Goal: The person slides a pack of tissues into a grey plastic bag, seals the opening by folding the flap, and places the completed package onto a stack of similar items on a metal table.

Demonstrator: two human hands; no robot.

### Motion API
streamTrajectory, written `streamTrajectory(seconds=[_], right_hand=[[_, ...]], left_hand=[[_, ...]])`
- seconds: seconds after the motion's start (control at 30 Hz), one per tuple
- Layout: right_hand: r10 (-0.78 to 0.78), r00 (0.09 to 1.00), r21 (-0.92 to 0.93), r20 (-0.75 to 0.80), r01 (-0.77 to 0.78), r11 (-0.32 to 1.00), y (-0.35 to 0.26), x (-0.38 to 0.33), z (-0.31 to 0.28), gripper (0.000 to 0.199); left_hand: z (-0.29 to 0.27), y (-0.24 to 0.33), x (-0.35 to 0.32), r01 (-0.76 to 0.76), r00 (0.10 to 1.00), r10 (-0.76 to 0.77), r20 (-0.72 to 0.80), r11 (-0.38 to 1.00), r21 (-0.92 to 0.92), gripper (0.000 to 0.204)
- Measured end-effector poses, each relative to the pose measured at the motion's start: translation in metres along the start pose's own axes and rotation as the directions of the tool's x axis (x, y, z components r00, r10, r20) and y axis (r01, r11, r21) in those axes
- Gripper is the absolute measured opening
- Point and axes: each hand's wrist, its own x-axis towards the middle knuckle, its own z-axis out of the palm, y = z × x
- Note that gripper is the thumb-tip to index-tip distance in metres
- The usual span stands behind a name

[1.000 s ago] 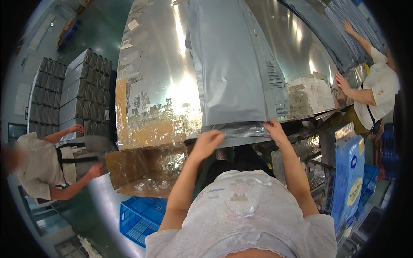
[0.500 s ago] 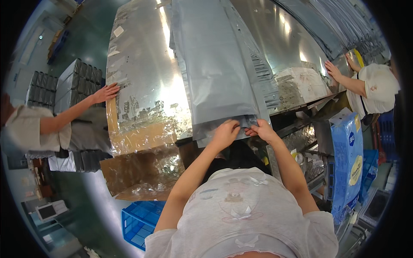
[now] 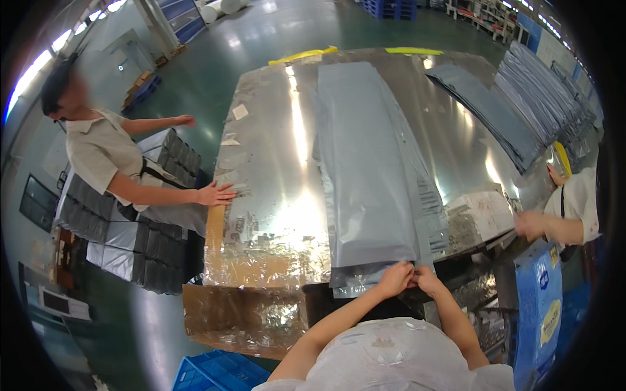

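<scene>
A long stack of grey plastic bags [image 3: 372, 182] lies lengthwise on the shiny metal table, with its near end at the table's front edge. My left hand [image 3: 396, 280] is closed at the near right corner of the top bag, fingers bent over its dark edge strip [image 3: 355, 274]. Right beside it, almost touching, my right hand [image 3: 428, 281] pinches at the same corner. The fingertips of both hands partly hide the film between them. Uneven edges of lower bags [image 3: 430, 215] fan out along the stack's right side.
A person [image 3: 104, 143] at left rests a hand on the table's edge [image 3: 215, 228]; another person's hand [image 3: 531, 225] is at right. More grey bags [image 3: 535, 98] lie far right. A cardboard box [image 3: 241, 319], blue crate [image 3: 215, 375] and blue package [image 3: 538, 300] stand near me.
My view has tilted up, showing more of the table and room. My left hand has moved right along the bag's edge to meet my right hand. The right-hand person's arm has moved.
</scene>
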Motion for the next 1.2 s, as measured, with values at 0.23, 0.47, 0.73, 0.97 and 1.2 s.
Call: streamTrajectory(seconds=[0.23,0.47,0.73,0.97,1.2], right_hand=[[0.130,0.991,0.034,0.037,-0.131,0.991,-0.010,-0.009,-0.007,0.023],[0.091,0.987,0.050,-0.134,-0.085,0.995,-0.004,0.018,-0.010,0.042],[0.069,0.959,0.041,-0.274,-0.060,0.997,0.036,0.047,-0.022,0.029],[0.147,0.949,0.190,-0.280,-0.095,0.977,0.036,0.042,-0.016,0.031],[0.147,0.980,0.255,-0.134,-0.109,0.961,-0.004,0.020,0.004,0.035]], left_hand=[[-0.044,-0.011,-0.064,0.250,0.967,-0.169,0.190,0.773,-0.583,0.010],[-0.146,-0.055,-0.227,0.763,0.595,-0.720,-0.356,0.646,-0.030,0.012],[-0.179,-0.046,-0.278,0.986,0.096,-0.638,-0.764,0.165,-0.014,0.040],[-0.174,-0.028,-0.092,0.599,0.728,-0.304,-0.615,0.719,0.353,0.065],[-0.148,-0.018,0.033,0.133,0.973,-0.030,-0.230,0.885,0.447,0.092]])
